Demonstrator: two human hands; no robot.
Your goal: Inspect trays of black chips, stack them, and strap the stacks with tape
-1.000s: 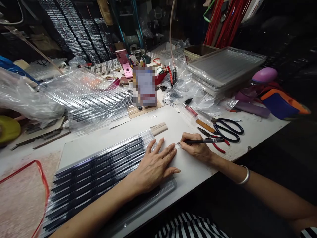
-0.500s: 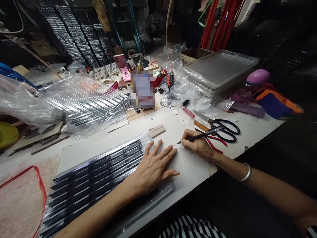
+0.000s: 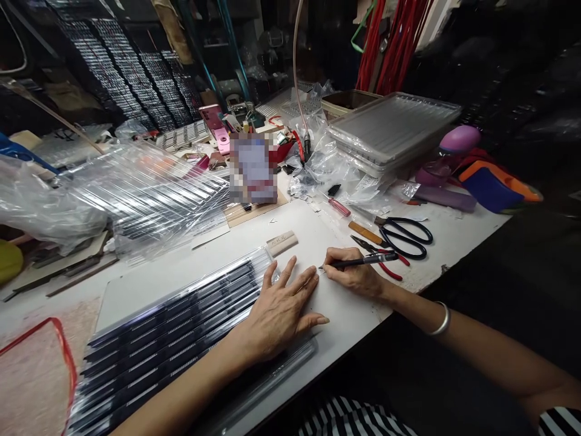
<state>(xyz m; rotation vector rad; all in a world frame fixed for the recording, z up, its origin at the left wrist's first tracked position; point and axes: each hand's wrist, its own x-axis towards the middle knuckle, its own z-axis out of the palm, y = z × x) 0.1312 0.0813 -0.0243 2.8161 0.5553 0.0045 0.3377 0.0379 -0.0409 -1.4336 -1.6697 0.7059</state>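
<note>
My left hand [image 3: 281, 309] lies with spread fingers across the right end of a clear plastic tray [image 3: 261, 251] and the white work surface [image 3: 345, 327]. Rows of dark strips [image 3: 181, 327] fill that tray. A black pen [image 3: 363, 261] is pinched in my right hand [image 3: 351, 275], its tip touching the white surface just beside my left fingertips. Above my left hand sits a small pale block [image 3: 281, 242] with handwritten marks. Small writing under the pen tip is too hidden to read.
Pliers [image 3: 385, 257] with red handles and black-handled scissors [image 3: 406, 236] lie right of my right hand. Further back are a red screwdriver [image 3: 339, 207], stacked clear trays [image 3: 394, 130], plastic sheets [image 3: 154, 188] and a blurred phone-like object [image 3: 256, 169].
The pen tip has moved slightly left and down, closer to my left fingertips, and the pen lies flatter. The whole view has shifted slightly. My left hand stays spread.
</note>
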